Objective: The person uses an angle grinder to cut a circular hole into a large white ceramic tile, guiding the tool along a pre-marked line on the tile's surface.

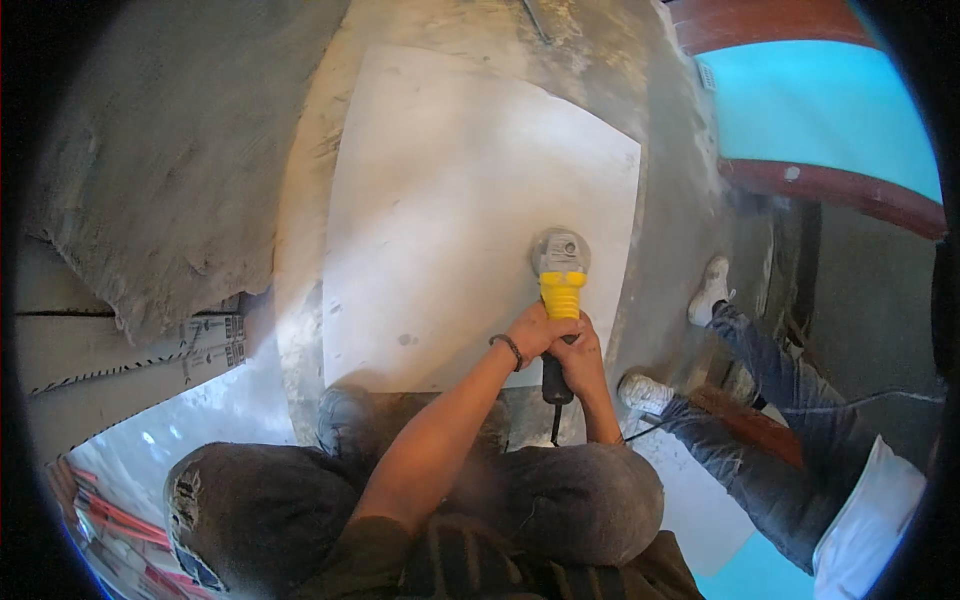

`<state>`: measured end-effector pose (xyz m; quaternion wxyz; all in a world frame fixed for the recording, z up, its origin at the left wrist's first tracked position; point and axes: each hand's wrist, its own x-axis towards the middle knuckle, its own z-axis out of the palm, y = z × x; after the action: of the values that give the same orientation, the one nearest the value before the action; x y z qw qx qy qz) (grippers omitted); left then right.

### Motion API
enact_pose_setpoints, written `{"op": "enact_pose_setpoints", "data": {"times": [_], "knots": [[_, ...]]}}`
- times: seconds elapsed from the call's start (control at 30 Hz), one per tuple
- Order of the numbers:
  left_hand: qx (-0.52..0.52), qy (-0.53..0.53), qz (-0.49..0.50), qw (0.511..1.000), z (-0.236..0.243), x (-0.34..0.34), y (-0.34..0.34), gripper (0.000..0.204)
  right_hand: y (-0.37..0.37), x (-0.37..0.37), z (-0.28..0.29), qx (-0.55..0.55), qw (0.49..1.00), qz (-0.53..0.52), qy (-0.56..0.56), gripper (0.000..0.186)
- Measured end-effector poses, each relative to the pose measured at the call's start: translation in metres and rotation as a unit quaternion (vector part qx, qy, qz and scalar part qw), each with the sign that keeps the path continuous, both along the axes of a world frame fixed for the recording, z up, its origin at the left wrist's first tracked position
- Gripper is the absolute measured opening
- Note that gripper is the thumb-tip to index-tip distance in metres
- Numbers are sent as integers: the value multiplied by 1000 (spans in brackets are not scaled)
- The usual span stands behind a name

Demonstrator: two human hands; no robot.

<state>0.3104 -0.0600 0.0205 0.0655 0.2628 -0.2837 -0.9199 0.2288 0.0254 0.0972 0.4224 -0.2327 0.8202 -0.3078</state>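
Note:
An angle grinder (562, 280) with a grey head, a yellow body and a black rear handle rests over the right part of a large pale sheet (430, 220). My left hand (532, 332), with a dark bracelet at the wrist, is closed round the body just behind the yellow part. Behind it, my right hand (582, 358) is wrapped round the black handle. The two hands touch each other. The disc under the grinder's head is hidden. A dark cord (556, 425) runs from the handle's end towards my right knee.
Another person's legs in jeans (735, 470) and white shoes (648, 393) are close on the right. A dusty grey cover (170, 170) and cardboard (120, 365) lie at left. Top right is a turquoise panel with a brown frame (800, 105). Red strips (120, 510) lie lower left.

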Motion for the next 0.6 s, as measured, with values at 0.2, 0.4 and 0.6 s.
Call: {"op": "enact_pose_setpoints", "data": {"times": [0.2, 0.4, 0.6], "knots": [[61, 34, -13, 997, -16, 1, 0, 35, -11, 13, 3, 61, 997, -16, 45, 64], [62, 14, -67, 996, -12, 1, -11, 31, -18, 14, 7, 60, 996, -9, 68, 62], [35, -15, -65, 997, -20, 1, -9, 31, -12, 16, -5, 40, 997, -20, 64, 64]]}}
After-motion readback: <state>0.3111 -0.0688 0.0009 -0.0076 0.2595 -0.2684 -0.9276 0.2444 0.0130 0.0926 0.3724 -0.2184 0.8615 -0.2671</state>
